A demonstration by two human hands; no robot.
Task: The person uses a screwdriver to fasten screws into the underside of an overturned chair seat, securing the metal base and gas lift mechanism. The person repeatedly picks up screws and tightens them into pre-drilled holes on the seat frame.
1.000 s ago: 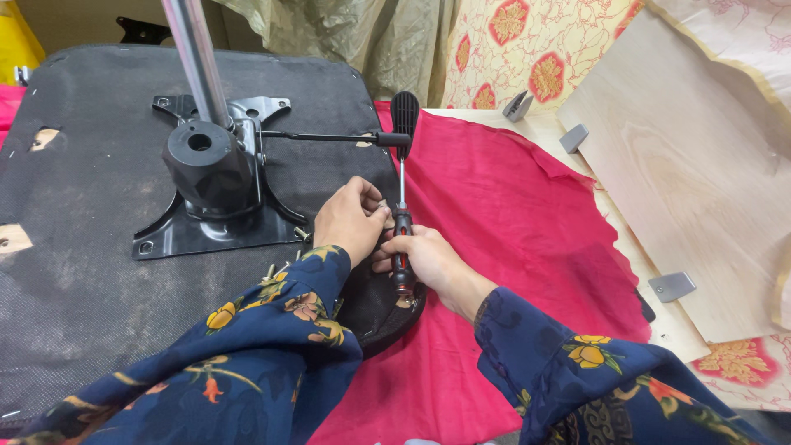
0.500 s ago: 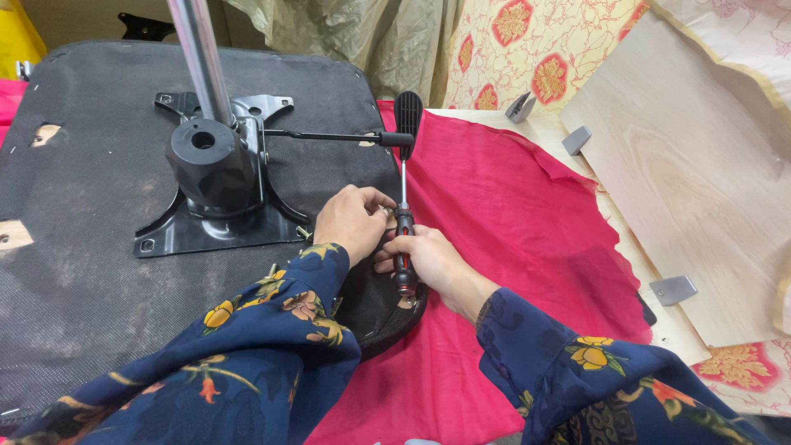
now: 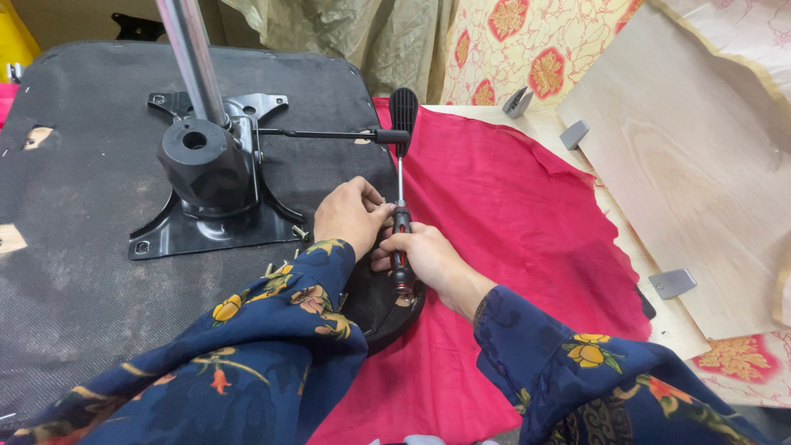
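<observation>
An upturned office chair seat [image 3: 99, 247] lies before me, its black fabric underside facing up. A black metal mechanism plate [image 3: 210, 206] with a chrome gas cylinder [image 3: 191, 58] is fixed at its middle, and a lever with a black paddle handle [image 3: 403, 111] sticks out to the right. My right hand [image 3: 424, 259] is shut on a black-and-red screwdriver [image 3: 400, 235], its shaft pointing away from me along the seat's right edge. My left hand [image 3: 350, 214] rests against the seat edge beside the shaft, fingertips pinched near it. Both arms wear dark blue flowered sleeves.
A red cloth [image 3: 511, 247] is spread under the seat and to the right. Pale wooden panels [image 3: 700, 165] with grey metal brackets [image 3: 671, 283] lie at the right. Flowered yellow fabric [image 3: 527, 49] and a crumpled plastic sheet [image 3: 362, 41] fill the back.
Both hands stay at the seat's right edge on the screwdriver; only slight shifts of the fingers show.
</observation>
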